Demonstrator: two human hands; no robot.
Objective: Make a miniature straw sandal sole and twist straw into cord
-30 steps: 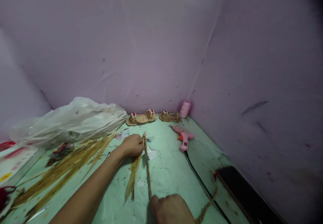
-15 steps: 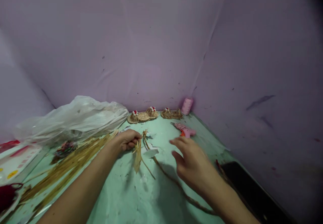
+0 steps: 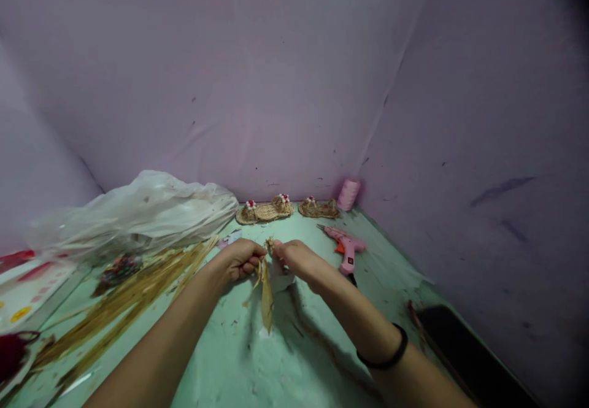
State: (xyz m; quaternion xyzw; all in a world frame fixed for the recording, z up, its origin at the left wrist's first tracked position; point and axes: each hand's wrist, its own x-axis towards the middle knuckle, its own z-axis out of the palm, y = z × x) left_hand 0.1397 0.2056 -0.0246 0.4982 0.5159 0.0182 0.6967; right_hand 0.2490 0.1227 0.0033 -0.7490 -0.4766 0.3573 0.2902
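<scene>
My left hand is closed in a pinch on a strip of dried plant fibre, which hangs down pale and flat below the fingertips. Close beside it, my right hand has its fingers pressed together at the frayed end of a twisted fibre cord. The rest of the cord trails across the green tabletop under my right forearm, partly in shadow. Both sets of fingertips nearly meet. A piece of pale scrap lies beneath my right hand.
Two small woven slippers, the left one and the right one, stand against the wall by a pink thread spool. A pink glue gun lies right. Loose fibres, a plastic bag and a dark flat object flank the hands.
My right hand has moved left and inward from above the table, closing on the cord's frayed end beside my left hand. The left hand still pinches the fibre strip.
</scene>
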